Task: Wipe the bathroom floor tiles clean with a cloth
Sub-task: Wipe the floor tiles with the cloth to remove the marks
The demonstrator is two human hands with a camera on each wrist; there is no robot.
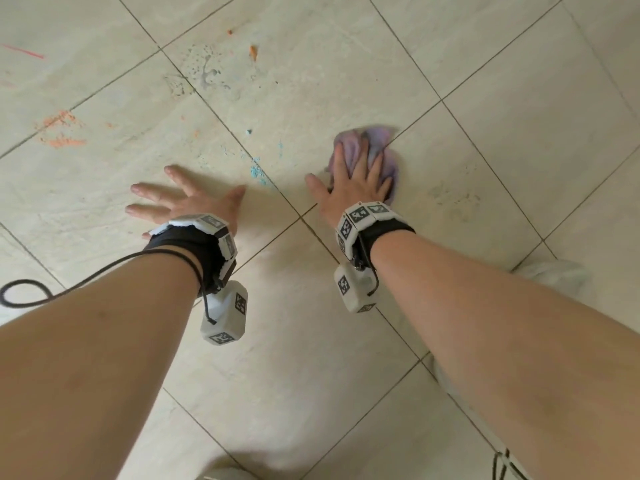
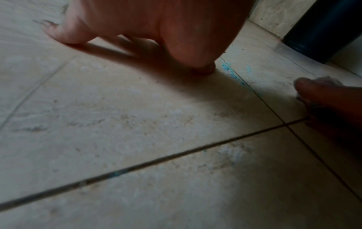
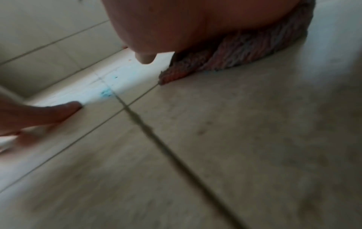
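Observation:
A crumpled purple cloth [image 1: 377, 143] lies on the beige floor tiles [image 1: 311, 341] right of centre in the head view. My right hand [image 1: 353, 178] presses flat on it with straight, spread fingers, its thumb on the bare tile beside it. In the right wrist view the cloth [image 3: 245, 52] bunches under the palm. My left hand [image 1: 183, 202] lies flat on a tile to the left, fingers spread, holding nothing. Blue powder stains [image 1: 258, 171] sit on the grout line between the hands, also seen as a blue stain [image 2: 227, 68] by my left thumb.
Orange smears [image 1: 60, 129] mark the tiles at far left, orange specks [image 1: 254, 51] and a dried grey splash [image 1: 207, 69] lie farther ahead. A red line [image 1: 24, 51] shows top left. A dark cylindrical object [image 2: 323, 27] stands by the wall. A black cable [image 1: 24, 292] loops at left.

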